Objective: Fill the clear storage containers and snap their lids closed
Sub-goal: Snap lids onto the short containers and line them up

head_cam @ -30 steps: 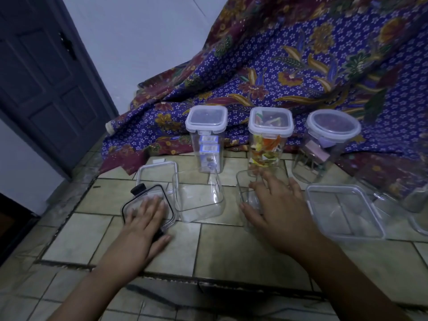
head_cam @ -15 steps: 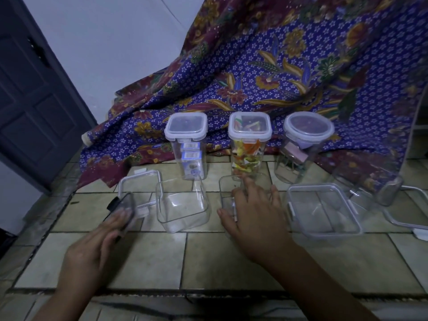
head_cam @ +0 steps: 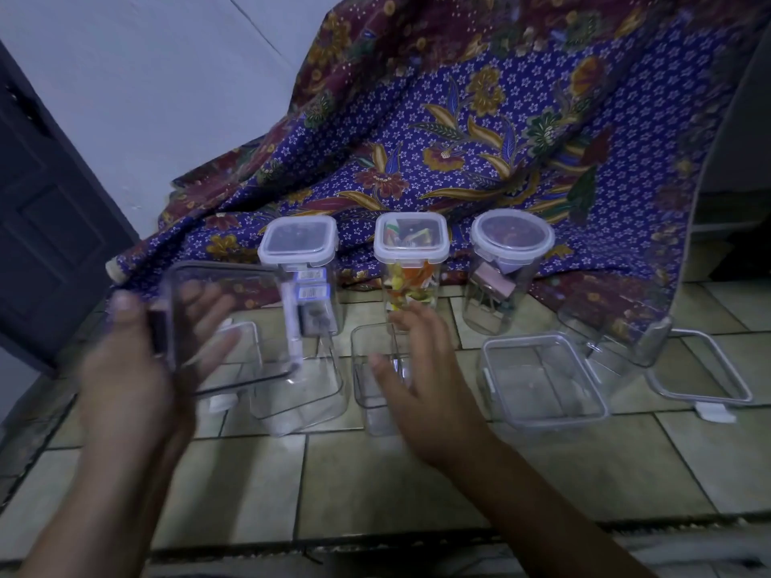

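My left hand (head_cam: pixel 129 360) holds a clear lid with dark trim (head_cam: pixel 233 323), raised off the floor and tilted, thumb on its near side and fingers showing through behind it. My right hand (head_cam: pixel 421 377) rests with spread fingers on the rim of a small open clear container (head_cam: pixel 367 369). An empty clear container (head_cam: pixel 300 394) lies tipped between my hands. At the back stand three lidded containers: a square one with small boxes (head_cam: pixel 306 277), a square one with colourful pieces (head_cam: pixel 411 269) and a round one (head_cam: pixel 507 269).
A wide shallow clear container (head_cam: pixel 542 381) sits open on the floor tiles to the right, with a loose lid frame (head_cam: pixel 701 369) and another clear container (head_cam: pixel 617 340) beyond it. Patterned purple cloth (head_cam: pixel 459 131) drapes behind. A dark door (head_cam: pixel 46 227) stands at left.
My left hand has taken the dark-trimmed lid off the floor and lifted it up and toward the middle. My right hand has stayed on the small open container.
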